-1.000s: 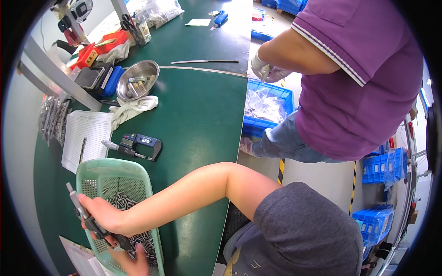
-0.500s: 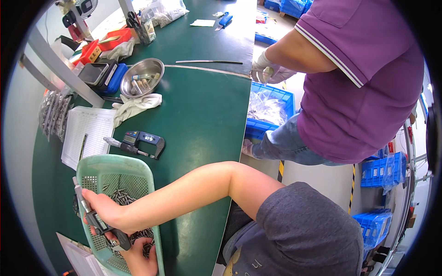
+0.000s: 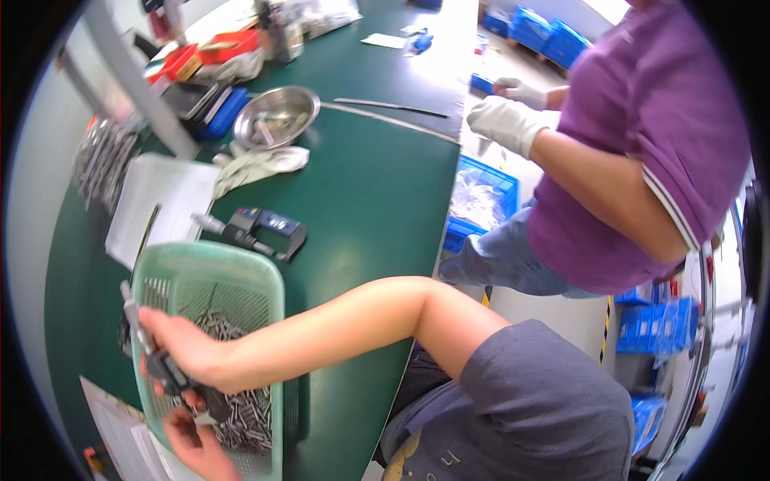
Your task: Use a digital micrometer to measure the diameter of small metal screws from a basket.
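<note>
Green basket (image 3: 265, 276), lower left: right hand (image 3: 183, 353) gripped caliper (image 3: 148, 353) throughout, shifted slightly lower vs 1 s ago; left hand (image 3: 196, 445) pinched a pin.

We counted one green mesh basket (image 3: 241, 268) holding small metal pins (image 3: 241, 413) too many to number. One steel bowl (image 3: 277, 116), one micrometer (image 3: 261, 232), one caliper (image 3: 156, 357), one white cloth (image 3: 257, 168) and one sheet of paper (image 3: 156, 200) lay on the bench. Two gloved hands (image 3: 505, 120) belonged to a co-worker.
</note>
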`<action>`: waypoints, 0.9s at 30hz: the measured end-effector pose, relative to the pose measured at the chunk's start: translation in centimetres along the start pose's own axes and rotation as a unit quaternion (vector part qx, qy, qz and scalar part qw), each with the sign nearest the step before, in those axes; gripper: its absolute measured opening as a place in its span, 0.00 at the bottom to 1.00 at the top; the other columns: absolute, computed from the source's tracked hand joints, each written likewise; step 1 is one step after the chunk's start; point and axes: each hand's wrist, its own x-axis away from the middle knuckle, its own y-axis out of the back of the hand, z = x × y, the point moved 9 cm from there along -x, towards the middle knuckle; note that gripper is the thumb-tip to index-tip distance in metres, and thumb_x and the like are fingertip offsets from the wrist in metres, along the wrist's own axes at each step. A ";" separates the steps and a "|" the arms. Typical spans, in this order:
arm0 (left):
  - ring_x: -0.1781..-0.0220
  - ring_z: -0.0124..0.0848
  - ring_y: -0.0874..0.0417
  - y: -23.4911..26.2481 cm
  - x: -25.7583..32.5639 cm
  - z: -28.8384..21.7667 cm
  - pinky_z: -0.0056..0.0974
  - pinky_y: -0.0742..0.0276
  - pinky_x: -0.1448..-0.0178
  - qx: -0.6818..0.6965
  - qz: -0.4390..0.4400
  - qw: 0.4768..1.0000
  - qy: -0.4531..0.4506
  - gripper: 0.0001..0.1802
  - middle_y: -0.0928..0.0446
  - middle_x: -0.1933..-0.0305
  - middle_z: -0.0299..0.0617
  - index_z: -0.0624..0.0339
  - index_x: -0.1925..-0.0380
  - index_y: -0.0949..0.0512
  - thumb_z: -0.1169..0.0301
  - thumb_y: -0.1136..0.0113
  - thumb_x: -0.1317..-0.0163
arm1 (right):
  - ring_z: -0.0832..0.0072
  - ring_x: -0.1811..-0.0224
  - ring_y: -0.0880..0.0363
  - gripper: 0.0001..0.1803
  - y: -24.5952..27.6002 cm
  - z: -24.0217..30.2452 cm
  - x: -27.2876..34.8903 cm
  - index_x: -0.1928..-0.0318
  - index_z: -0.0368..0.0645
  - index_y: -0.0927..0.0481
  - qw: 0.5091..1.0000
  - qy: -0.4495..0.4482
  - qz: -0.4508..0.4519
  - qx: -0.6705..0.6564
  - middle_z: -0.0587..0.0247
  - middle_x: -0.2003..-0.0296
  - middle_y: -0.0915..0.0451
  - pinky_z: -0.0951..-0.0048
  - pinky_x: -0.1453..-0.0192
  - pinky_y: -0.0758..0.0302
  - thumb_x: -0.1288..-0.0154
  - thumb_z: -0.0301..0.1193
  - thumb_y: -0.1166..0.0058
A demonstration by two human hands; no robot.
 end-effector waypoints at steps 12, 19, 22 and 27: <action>0.59 0.27 0.23 -4.6 -0.3 -2.5 0.29 0.30 0.52 0.332 0.016 0.929 0.162 0.08 0.25 0.62 0.40 0.65 0.62 0.28 0.79 0.48 0.43 | 0.74 0.88 0.32 0.35 1.3 1.6 2.2 0.64 0.34 0.28 0.987 -0.023 0.003 0.157 0.56 0.77 0.25 0.79 0.83 0.34 0.37 0.55 0.78; 0.57 0.27 0.25 -4.2 -0.2 -2.8 0.30 0.30 0.51 0.324 0.012 0.934 0.151 0.07 0.25 0.62 0.40 0.63 0.65 0.29 0.77 0.44 0.45 | 0.73 0.88 0.32 0.35 0.8 1.6 2.3 0.64 0.34 0.28 0.984 -0.023 0.024 0.174 0.55 0.77 0.25 0.80 0.83 0.33 0.37 0.54 0.79; 0.58 0.28 0.25 -4.4 -0.4 -2.8 0.31 0.30 0.51 0.405 0.008 0.901 0.153 0.08 0.25 0.62 0.41 0.64 0.65 0.29 0.77 0.44 0.46 | 0.74 0.88 0.32 0.34 0.8 1.8 2.3 0.63 0.34 0.28 0.983 -0.020 0.030 0.180 0.54 0.76 0.25 0.80 0.83 0.33 0.36 0.53 0.80; 0.59 0.29 0.24 -5.0 -0.4 -3.2 0.32 0.30 0.51 0.457 0.066 0.875 0.146 0.08 0.25 0.64 0.43 0.64 0.66 0.29 0.77 0.44 0.47 | 0.74 0.87 0.31 0.33 0.4 1.9 2.5 0.62 0.34 0.29 0.988 -0.016 0.050 0.149 0.54 0.75 0.25 0.80 0.83 0.32 0.35 0.52 0.81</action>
